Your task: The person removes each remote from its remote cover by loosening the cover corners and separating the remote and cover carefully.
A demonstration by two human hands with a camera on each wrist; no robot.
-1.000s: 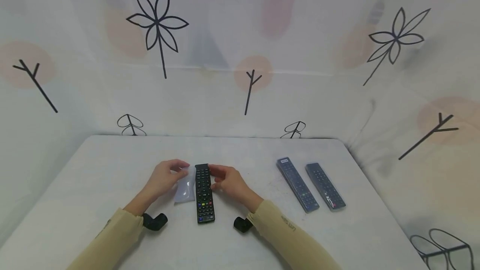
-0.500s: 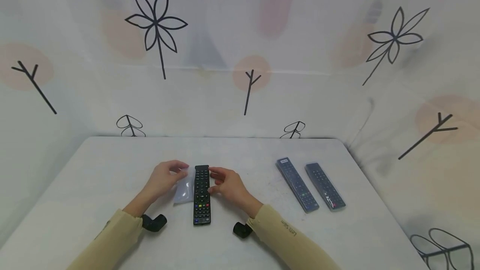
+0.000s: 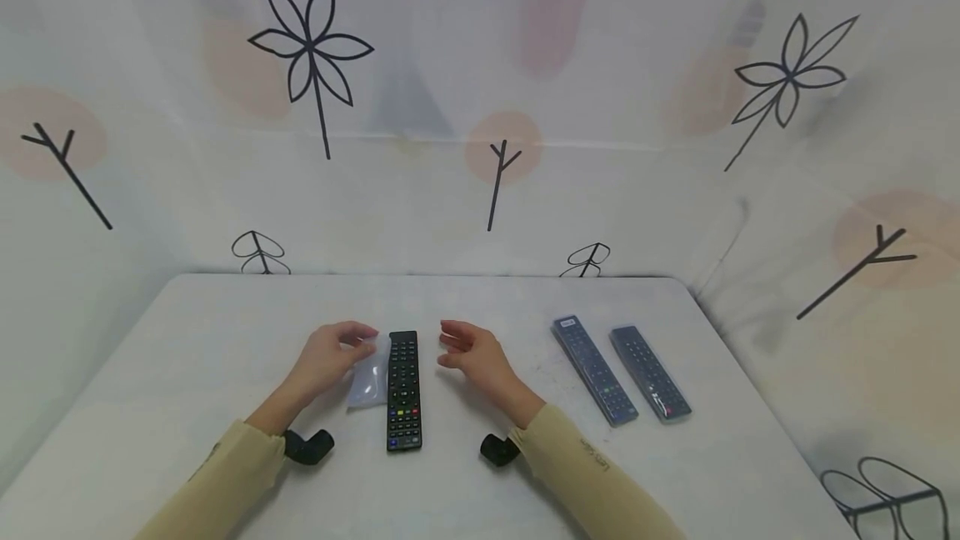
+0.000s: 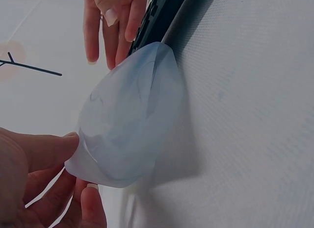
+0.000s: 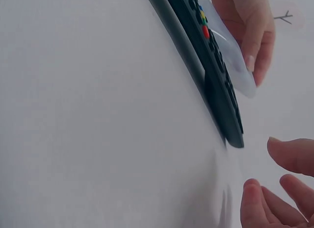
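Fingers: left hand (image 3: 327, 357) pinches plastic sleeve (image 3: 370, 379) | right hand (image 3: 476, 354) loose, beside remote (image 3: 403, 389)

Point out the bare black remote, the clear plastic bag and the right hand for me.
black remote (image 3: 403, 390), head view, on the middle of its button face.
clear plastic bag (image 4: 128, 121), left wrist view, on the bag's bulging middle.
right hand (image 3: 480, 355), head view, on the back of the hand.
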